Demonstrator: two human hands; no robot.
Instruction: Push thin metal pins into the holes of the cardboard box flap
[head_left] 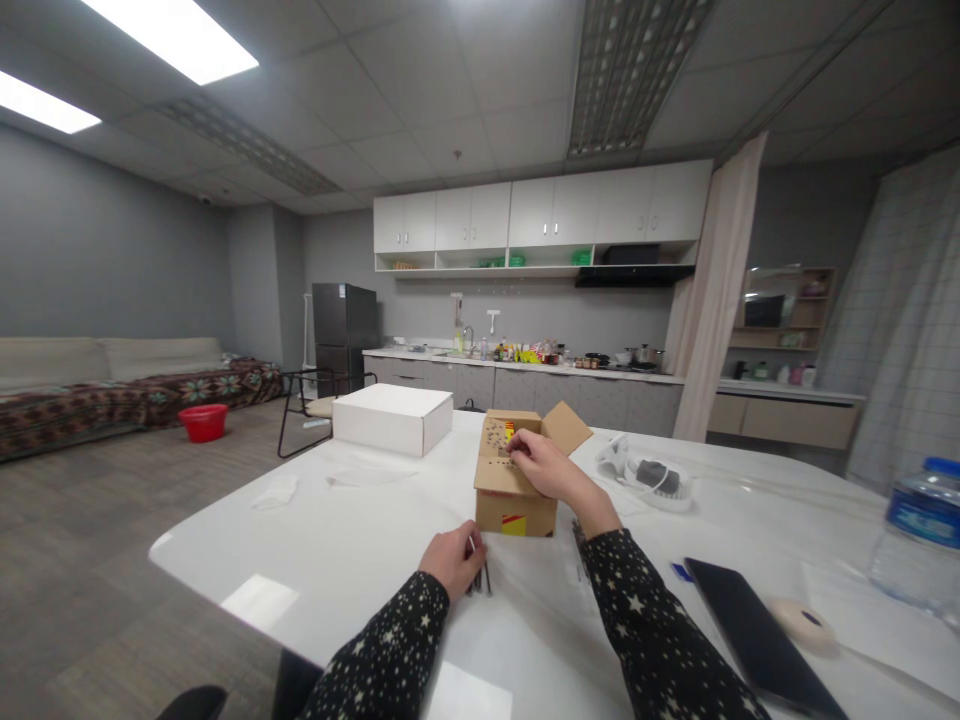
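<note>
A small brown cardboard box stands on the white table, its far flap raised and its top pierced with rows of small holes. My right hand rests on the box top, fingertips pinched at the holes; whether it grips anything I cannot tell. My left hand lies on the table just in front of the box, closed around a bundle of thin dark metal pins whose ends stick out to the right.
A white closed box sits farther back on the left. A white device with a cable lies right of the brown box. A black tablet, a tape roll and a water bottle occupy the right side.
</note>
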